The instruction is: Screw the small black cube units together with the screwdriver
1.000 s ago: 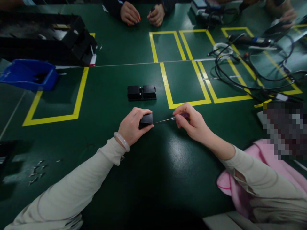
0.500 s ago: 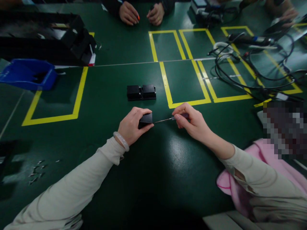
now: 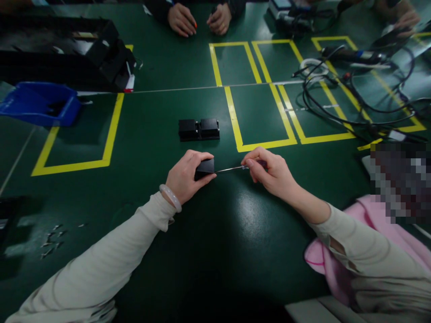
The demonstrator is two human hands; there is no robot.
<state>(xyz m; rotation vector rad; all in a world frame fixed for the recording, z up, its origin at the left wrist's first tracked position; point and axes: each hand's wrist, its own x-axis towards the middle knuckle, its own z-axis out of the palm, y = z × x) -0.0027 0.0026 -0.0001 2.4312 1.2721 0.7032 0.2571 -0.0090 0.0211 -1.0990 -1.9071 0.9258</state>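
My left hand (image 3: 184, 178) grips a small black block (image 3: 205, 167) on the green table, thumb and fingers on opposite sides of it. My right hand (image 3: 267, 169) is closed round the handle of a screwdriver (image 3: 229, 169). Its thin metal shaft points left, and the tip meets the block's right side near the lower corner; what the tip engages is too small to make out. Just beyond my left hand lies a black part made of two blocks (image 3: 199, 129) side by side, with small shiny screws at their edges.
Loose screws (image 3: 52, 240) lie at lower left. A blue bin (image 3: 40, 102) and black trays (image 3: 63, 58) stand at upper left. Cables (image 3: 353, 101) tangle over yellow tape at right, above pink cloth (image 3: 360, 233). Another person's hands (image 3: 182, 20) rest across the table.
My right hand has shifted very slightly, its fingers turned a little on the screwdriver handle. The block and my left hand stay in place.
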